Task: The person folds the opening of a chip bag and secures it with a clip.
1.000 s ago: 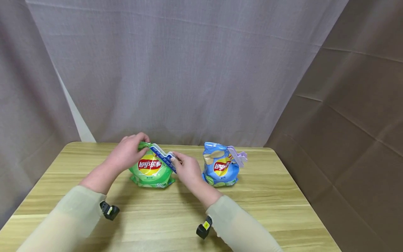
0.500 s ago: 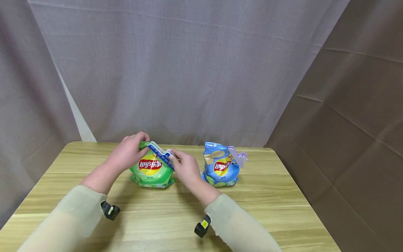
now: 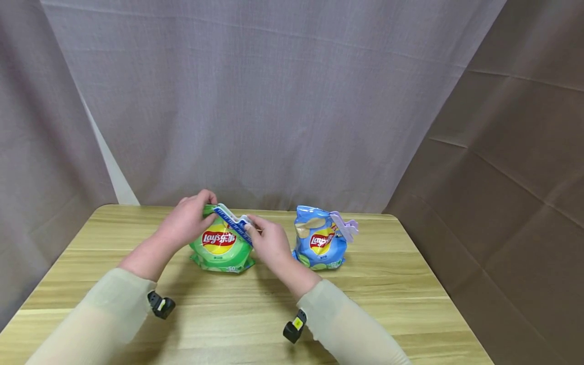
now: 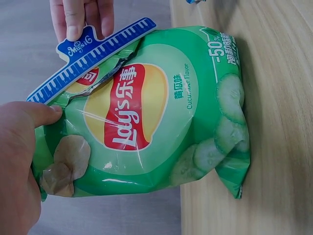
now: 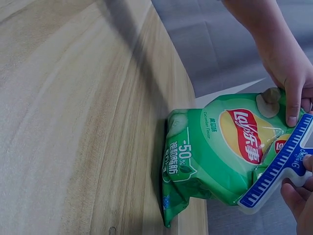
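A green chip bag (image 3: 221, 256) stands on the table, its top corner folded over. My left hand (image 3: 186, 220) pinches the bag's upper left edge between thumb and fingers. Across the fold lies a blue and white bag clip (image 4: 93, 56) with a keyboard pattern and the word Music. My right hand (image 3: 271, 243) pinches the clip's handle, thumb in front and fingers behind. In the right wrist view the clip's long edge lies along the fold of the chip bag (image 5: 220, 147). The left thumb is close to the clip's upper end.
To the right stands a blue chip bag (image 3: 315, 258) with a purple clip (image 3: 345, 226) on its upper right corner. The wooden table (image 3: 228, 319) ends at a grey curtain (image 3: 292, 111) behind, and a brown cloth (image 3: 515, 203) hangs on the right.
The clip and my right hand have shifted slightly left and up against the green bag. My left hand keeps its grip in nearly the same place.
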Action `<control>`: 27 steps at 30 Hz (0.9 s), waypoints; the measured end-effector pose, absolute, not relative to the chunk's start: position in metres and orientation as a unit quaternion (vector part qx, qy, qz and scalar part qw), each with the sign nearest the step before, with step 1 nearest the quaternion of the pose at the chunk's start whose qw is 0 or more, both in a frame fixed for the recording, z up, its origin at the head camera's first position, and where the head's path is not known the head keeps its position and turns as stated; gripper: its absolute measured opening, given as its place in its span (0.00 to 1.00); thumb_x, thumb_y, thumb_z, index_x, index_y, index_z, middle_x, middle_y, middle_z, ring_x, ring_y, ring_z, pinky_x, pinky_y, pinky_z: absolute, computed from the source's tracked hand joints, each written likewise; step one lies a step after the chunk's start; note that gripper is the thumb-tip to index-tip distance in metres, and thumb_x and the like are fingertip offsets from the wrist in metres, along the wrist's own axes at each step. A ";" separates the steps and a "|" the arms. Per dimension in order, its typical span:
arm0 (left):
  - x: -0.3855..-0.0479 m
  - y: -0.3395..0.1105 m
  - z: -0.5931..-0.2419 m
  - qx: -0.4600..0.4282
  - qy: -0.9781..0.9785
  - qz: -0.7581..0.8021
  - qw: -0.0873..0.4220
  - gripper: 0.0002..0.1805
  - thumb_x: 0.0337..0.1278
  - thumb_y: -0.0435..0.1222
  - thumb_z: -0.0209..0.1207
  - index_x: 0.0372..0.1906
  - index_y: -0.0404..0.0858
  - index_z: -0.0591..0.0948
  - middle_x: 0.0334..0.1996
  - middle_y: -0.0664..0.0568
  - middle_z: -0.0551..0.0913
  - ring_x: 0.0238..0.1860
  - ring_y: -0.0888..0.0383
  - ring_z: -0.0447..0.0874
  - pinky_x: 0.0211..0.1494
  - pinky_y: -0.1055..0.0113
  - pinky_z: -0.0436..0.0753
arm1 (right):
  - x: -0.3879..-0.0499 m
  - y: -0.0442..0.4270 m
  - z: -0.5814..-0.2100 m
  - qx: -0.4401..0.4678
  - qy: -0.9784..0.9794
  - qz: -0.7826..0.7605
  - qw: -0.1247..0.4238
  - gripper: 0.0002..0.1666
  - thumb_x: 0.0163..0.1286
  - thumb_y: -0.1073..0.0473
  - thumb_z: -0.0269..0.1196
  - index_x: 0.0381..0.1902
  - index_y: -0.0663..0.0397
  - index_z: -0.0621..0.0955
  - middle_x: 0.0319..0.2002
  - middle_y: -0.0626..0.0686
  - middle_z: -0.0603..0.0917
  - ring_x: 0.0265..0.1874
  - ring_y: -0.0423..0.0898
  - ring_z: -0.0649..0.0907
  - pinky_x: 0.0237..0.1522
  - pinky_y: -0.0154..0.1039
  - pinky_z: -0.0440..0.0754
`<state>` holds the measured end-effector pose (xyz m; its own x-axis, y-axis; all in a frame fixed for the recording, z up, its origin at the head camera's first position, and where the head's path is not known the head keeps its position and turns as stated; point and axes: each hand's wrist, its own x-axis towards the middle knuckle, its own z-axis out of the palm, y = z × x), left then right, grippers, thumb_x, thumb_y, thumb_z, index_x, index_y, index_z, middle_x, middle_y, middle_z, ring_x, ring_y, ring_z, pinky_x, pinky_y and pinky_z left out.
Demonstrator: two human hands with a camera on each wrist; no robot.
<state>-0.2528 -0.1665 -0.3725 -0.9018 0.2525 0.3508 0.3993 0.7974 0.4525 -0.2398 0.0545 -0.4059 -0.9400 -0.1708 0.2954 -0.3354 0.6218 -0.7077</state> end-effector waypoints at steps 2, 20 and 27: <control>-0.253 -0.167 -0.373 -0.173 -0.938 -0.266 0.138 0.13 0.63 0.36 0.63 0.48 0.39 0.73 0.46 0.43 0.85 0.50 0.38 0.78 0.57 0.40 0.74 | -0.240 0.055 -0.406 0.142 -0.894 0.413 0.096 0.21 0.73 0.52 0.61 0.62 0.47 0.81 0.50 0.49 0.87 0.47 0.42 0.85 0.48 0.38 0.83; -0.253 -0.161 -0.369 -0.158 -0.943 -0.270 0.116 0.14 0.65 0.37 0.62 0.50 0.40 0.72 0.47 0.43 0.84 0.52 0.39 0.77 0.57 0.40 0.75 | -0.243 0.059 -0.407 0.139 -0.881 0.445 0.080 0.23 0.73 0.53 0.62 0.63 0.48 0.79 0.52 0.50 0.86 0.48 0.43 0.85 0.50 0.36 0.83; -0.253 -0.159 -0.370 -0.158 -0.942 -0.271 0.121 0.14 0.64 0.36 0.63 0.49 0.40 0.72 0.45 0.44 0.84 0.49 0.40 0.77 0.54 0.42 0.76 | -0.242 0.059 -0.407 0.140 -0.882 0.442 0.082 0.23 0.72 0.53 0.62 0.63 0.47 0.79 0.52 0.50 0.86 0.48 0.43 0.85 0.50 0.36 0.83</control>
